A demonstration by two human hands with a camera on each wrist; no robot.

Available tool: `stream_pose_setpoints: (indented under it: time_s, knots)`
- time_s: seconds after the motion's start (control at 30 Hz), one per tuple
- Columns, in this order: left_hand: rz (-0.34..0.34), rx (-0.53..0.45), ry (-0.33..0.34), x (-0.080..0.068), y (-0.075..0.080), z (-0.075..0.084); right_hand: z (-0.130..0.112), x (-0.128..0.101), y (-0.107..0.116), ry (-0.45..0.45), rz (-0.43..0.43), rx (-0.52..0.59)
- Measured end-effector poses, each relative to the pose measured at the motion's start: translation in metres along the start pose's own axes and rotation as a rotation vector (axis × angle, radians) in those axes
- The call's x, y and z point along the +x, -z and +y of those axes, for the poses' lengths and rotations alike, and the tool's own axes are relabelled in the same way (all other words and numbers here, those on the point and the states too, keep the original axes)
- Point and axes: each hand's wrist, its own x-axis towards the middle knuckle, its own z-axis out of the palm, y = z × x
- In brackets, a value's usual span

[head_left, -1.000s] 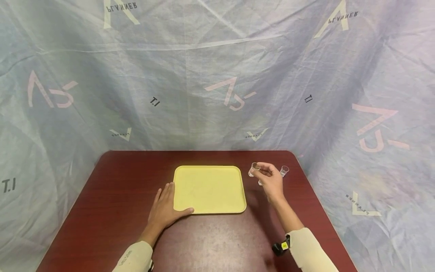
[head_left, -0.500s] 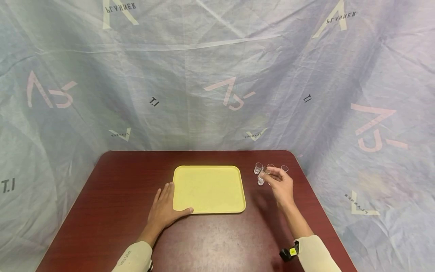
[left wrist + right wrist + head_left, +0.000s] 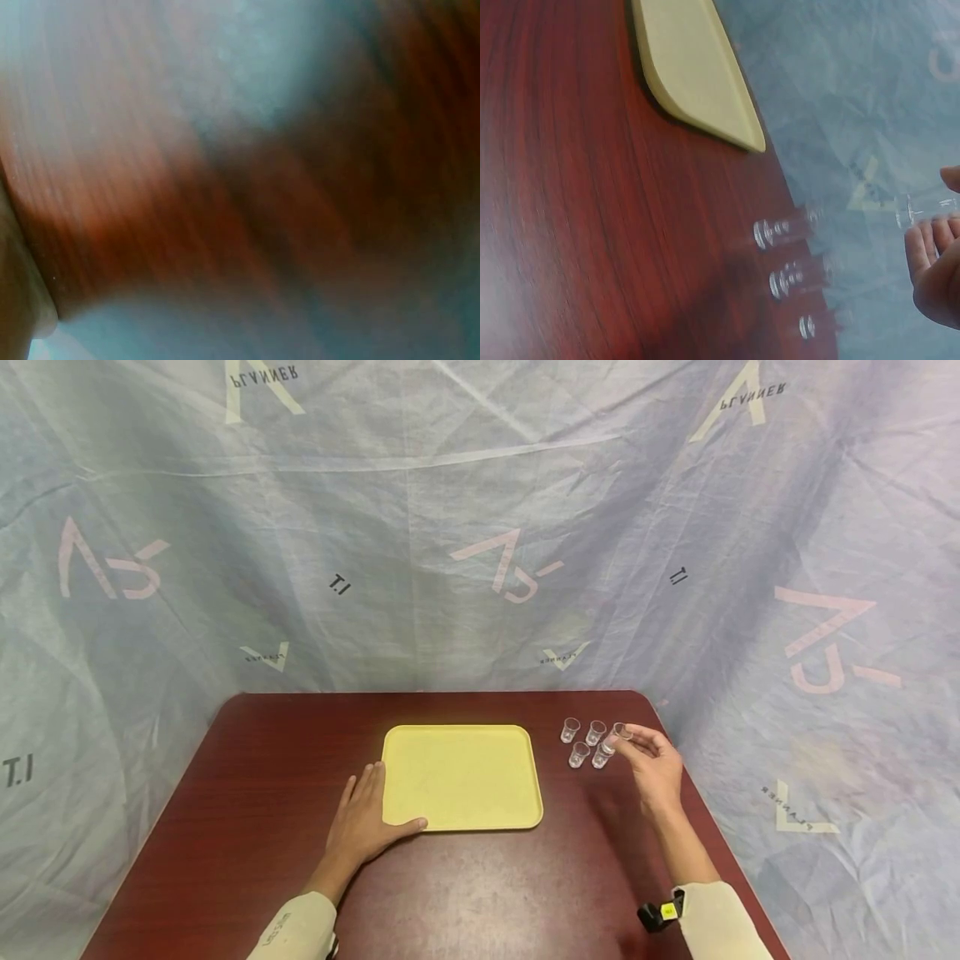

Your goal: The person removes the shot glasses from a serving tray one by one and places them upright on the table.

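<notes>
Several small clear glasses (image 3: 578, 754) stand in a cluster on the dark red table (image 3: 480, 893), right of a yellow tray (image 3: 459, 775). My right hand (image 3: 654, 770) is at the cluster's right side and pinches one glass (image 3: 619, 732) between thumb and fingers. In the right wrist view that glass (image 3: 913, 214) is off the table beside my fingers (image 3: 930, 259), and three glasses (image 3: 789, 279) stand below. My left hand (image 3: 362, 821) lies flat on the table, its thumb against the tray's front left corner. The left wrist view is a blur of table.
A pale printed sheet (image 3: 480, 527) hangs behind and around the table. The table's right edge (image 3: 701, 793) runs close to my right hand. The tray (image 3: 694, 71) has nothing on it.
My right hand moved right, away from the tray. The glass it carried now stands in the cluster, and it pinches the rightmost glass. The left hand has not moved.
</notes>
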Motion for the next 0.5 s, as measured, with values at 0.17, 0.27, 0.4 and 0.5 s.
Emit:
stream_pose_setpoints:
  time_s: [0.17,0.27,0.4,0.5]
  knots:
    - [-0.01,-0.005,0.007,0.0,0.001,0.001,0.007,0.012,0.016,-0.026,0.049,-0.017]
    - [-0.01,-0.007,0.004,0.0,0.001,0.001,0.015,0.019,0.026,-0.052,0.07,-0.044]
    - [0.001,-0.008,-0.002,0.0,0.0,0.0,0.027,0.026,0.036,-0.065,0.112,-0.075]
    - [0.008,-0.017,-0.006,0.0,0.0,0.0,0.039,0.03,0.039,-0.063,0.142,-0.076]
